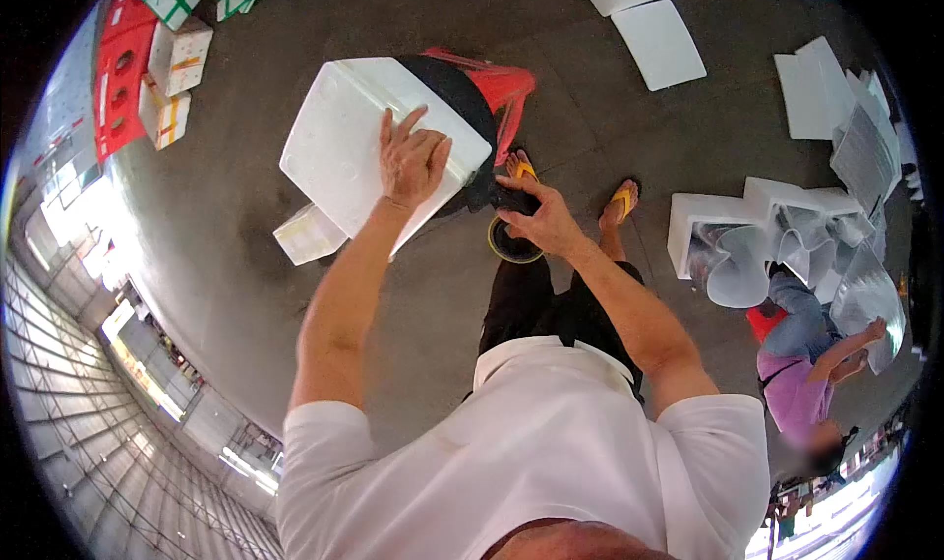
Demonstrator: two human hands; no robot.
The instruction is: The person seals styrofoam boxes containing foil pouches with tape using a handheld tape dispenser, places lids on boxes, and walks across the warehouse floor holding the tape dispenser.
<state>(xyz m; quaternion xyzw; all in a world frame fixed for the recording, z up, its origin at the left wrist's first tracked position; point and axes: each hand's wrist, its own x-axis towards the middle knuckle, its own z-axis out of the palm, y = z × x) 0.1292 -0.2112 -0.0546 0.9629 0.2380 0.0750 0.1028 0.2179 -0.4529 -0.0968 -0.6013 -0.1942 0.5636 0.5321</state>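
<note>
My left hand [413, 162] lies flat with fingers spread on top of a white foam box [344, 137], which rests on a red stool [501, 88]. A band of black tape [452, 93] runs across the box's right end. My right hand [536, 216] grips a roll of black tape [511, 237] just off the box's lower right corner. My feet in yellow sandals show below the box.
A small foam piece [310, 234] lies on the concrete floor by the box. Foam lids [659, 44] and stacked foam boxes with silver liners [777, 235] sit to the right, where another person [806, 373] crouches. Red crates [123, 68] and cartons stand far left.
</note>
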